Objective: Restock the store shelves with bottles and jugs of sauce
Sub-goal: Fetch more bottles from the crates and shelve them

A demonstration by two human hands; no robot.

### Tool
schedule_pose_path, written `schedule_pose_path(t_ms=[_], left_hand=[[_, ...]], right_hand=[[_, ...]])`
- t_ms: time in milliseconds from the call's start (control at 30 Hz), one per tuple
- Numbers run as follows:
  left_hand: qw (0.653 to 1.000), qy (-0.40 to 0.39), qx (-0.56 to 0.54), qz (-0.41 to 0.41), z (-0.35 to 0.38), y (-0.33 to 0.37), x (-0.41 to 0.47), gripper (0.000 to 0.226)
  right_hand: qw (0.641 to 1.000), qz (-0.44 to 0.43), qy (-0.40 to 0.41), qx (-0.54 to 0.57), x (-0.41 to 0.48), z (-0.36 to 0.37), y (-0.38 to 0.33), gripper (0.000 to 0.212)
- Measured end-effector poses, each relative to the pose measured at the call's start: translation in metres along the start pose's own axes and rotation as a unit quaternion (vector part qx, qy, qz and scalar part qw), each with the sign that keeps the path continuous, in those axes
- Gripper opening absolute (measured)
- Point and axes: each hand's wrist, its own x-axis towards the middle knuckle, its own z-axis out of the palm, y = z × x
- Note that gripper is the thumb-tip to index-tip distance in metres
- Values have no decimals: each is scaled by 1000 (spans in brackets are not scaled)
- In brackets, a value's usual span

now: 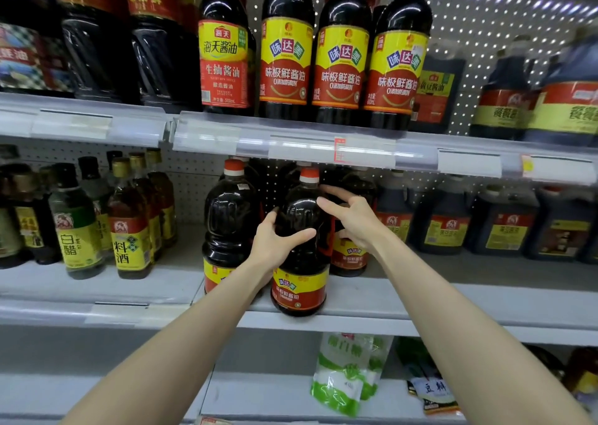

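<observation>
A large dark soy sauce jug (pixel 302 230) with an orange cap and a red-and-yellow label stands at the front edge of the middle shelf (pixel 372 308). My left hand (pixel 275 240) grips its left side, thumb across the front. My right hand (pixel 349 217) hovers at its right shoulder with fingers spread and relaxed, by the jug's red handle. A matching jug (pixel 229 217) stands just to the left, and another (pixel 351 256) sits behind on the right.
The upper shelf (pixel 291 139) carries tall soy sauce bottles (pixel 339 52) right above the jugs. Vinegar and cooking wine bottles (pixel 129 227) stand at left, square dark jugs (pixel 504 224) at right. White-and-green pouches (pixel 349 373) lie on the lowest shelf.
</observation>
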Motion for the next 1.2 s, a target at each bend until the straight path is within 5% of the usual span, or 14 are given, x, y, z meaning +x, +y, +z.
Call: schedule_pose_path(t_ms=[167,400,733,1033,1200], left_hand=[[999,-28,17,8,-4,-15,-9,98],[999,-15,25,-14,-3,-45,-35,77],[996,-49,-41,-58,-8,-65,-39,79],[997,68,23,-25,14,-67,-46,78],[998,42,30,-21,6,-70,-42,76]], right_hand=[[1000,-7,4,11,-3,3,4,48],[997,6,63,41,-29,19,49,55],[993,39,68,87,-50,49,111,52],[990,77,51,105,-32,38,109,50],[991,74,50,99,-29,34,113,49]])
